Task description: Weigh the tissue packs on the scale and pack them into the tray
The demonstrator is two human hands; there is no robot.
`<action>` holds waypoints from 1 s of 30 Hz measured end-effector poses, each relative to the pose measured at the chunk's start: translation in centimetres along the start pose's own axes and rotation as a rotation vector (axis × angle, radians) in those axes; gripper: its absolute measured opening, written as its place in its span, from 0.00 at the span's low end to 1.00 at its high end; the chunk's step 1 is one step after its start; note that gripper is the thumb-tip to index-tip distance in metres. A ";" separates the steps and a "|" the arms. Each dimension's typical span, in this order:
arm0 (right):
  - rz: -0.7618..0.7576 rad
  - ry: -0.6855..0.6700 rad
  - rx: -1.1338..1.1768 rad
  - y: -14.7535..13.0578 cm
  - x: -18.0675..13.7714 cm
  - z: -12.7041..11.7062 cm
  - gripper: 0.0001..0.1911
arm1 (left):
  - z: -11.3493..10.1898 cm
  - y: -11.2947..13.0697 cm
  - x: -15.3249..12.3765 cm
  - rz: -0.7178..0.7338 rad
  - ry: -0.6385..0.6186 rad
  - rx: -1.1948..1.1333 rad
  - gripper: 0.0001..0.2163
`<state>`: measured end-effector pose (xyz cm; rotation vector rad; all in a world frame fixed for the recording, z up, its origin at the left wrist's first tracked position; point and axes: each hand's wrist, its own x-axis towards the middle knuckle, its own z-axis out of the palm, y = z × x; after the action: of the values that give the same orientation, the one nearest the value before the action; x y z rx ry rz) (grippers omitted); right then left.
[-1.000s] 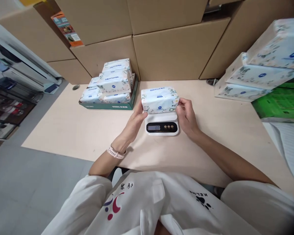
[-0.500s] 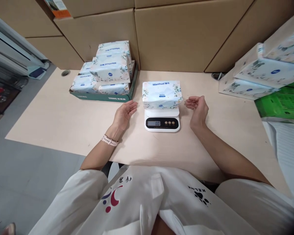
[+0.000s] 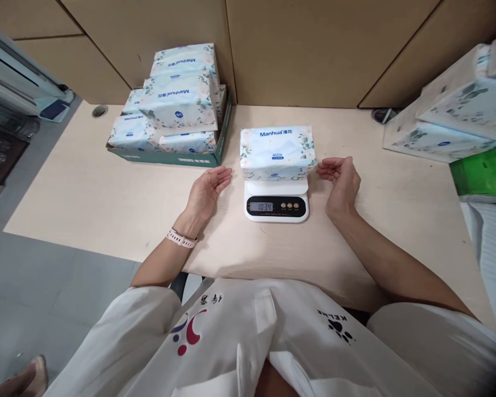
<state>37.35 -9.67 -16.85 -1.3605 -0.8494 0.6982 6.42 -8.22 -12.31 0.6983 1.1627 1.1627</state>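
Observation:
A tissue pack point(image 3: 276, 152) with a floral print and blue "Manhua" lettering lies on a small white digital scale point(image 3: 276, 205), whose display shows digits. My left hand point(image 3: 206, 190) rests on the table just left of the scale, palm up, fingers apart, holding nothing. On the other side of the pack, my right hand point(image 3: 341, 179) lies with loosely curled fingers, empty and apart from the pack.
A green tray point(image 3: 169, 157) with several stacked tissue packs point(image 3: 177, 99) stands at the back left. More packs point(image 3: 454, 118) are piled at the right over a green crate point(image 3: 485, 173). Cardboard boxes point(image 3: 293, 49) wall the back. The table's left edge drops to grey floor.
Both hands let go of the pack and drew back to either side of the scale. The display went from 0.0 to a weight reading. The camera tilted down.

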 end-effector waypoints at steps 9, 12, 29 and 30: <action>0.028 0.000 0.014 -0.4 -0.1 0.1 0.35 | 0.0 0.1 0.0 -0.005 -0.009 0.005 0.08; 0.022 -0.017 0.011 -0.3 -0.1 0.1 0.34 | 0.0 0.1 0.0 -0.004 -0.003 0.010 0.09; -0.072 -0.028 -0.058 -0.5 -0.6 -0.1 0.32 | 0.5 -0.1 -0.6 0.052 -0.112 0.055 0.17; -0.104 -0.034 -0.078 -0.6 -0.7 -0.1 0.33 | 0.7 -0.2 -0.8 0.067 -0.138 0.061 0.19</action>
<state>37.05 -10.42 -16.33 -1.3671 -0.9761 0.6141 7.12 -8.92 -12.04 0.8563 1.0687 1.1211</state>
